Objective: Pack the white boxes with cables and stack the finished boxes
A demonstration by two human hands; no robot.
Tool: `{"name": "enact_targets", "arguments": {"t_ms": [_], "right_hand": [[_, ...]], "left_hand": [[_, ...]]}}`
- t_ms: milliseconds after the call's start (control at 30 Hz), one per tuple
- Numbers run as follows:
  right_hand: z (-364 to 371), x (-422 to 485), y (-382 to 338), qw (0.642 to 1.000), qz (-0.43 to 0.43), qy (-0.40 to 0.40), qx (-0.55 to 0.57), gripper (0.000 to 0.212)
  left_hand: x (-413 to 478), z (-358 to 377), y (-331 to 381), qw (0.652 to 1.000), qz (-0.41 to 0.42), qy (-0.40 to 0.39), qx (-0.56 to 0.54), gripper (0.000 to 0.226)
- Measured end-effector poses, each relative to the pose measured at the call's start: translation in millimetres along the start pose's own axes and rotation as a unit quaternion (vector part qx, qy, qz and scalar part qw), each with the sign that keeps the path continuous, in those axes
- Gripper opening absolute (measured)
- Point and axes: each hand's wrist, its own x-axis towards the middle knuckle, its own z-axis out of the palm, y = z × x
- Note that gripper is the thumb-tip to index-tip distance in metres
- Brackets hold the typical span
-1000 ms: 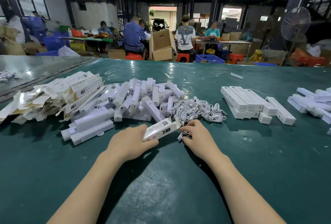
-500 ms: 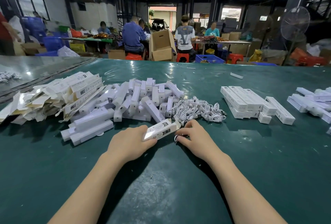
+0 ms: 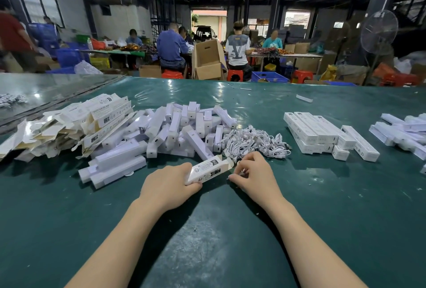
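Observation:
My left hand (image 3: 169,186) grips a white printed box (image 3: 208,169) that lies slanted on the green table, its open flap end pointing right. My right hand (image 3: 252,176) is at that open end, fingers curled and pinching a small white cable, mostly hidden under the fingers. A heap of coiled white cables (image 3: 255,142) lies just beyond my right hand. A neat stack of finished boxes (image 3: 320,133) sits to the right.
A big pile of white plastic lamp bodies (image 3: 175,128) lies behind my left hand, with flat unfolded cartons (image 3: 69,124) to its left. More white pieces (image 3: 403,133) lie at the far right. Seated people, cardboard boxes and a fan stand beyond the table's far edge.
My right hand has drawn the cable in from the table toward the box's open end; the cable is now mostly hidden under the fingers. The left hand keeps its hold on the box.

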Motion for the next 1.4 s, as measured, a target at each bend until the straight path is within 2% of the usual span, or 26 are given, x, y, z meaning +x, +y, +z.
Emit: {"name": "enact_targets", "arguments": {"t_ms": [167,233,333,433,567,967,1133,1400], "right_hand": [[-7,4,-4,0.984,0.020,0.154,0.092,0.016],[-9,4,-5,0.975,0.029,0.176,0.133,0.027],[-7,2,-8,0.974,0.024,0.141,0.177,0.036],[-4,0,-10,0.981,0.006,0.089,0.174,0.032],[-5,2,-8,0.981,0.011,0.061,0.183,0.031],[-1,1,-6,0.981,0.074,0.056,0.173,0.027],[-5,0,-7,0.983,0.058,0.018,0.171,0.033],[-6,2,-8,0.961,0.067,-0.016,0.269,0.035]], "left_hand": [[-1,0,2,1.000,0.009,0.006,-0.008,0.026],[-2,0,3,1.000,0.017,0.006,-0.009,0.024],[-3,1,6,0.999,0.027,0.016,-0.007,0.021],[-4,1,8,0.999,0.028,0.027,0.000,0.026],[-4,0,10,1.000,0.008,0.026,-0.006,0.029],[-4,-1,14,0.999,-0.017,0.035,-0.004,0.028],[-6,0,16,0.999,-0.016,0.046,0.012,0.027],[-5,3,14,0.998,0.034,0.044,0.036,0.028]]}}
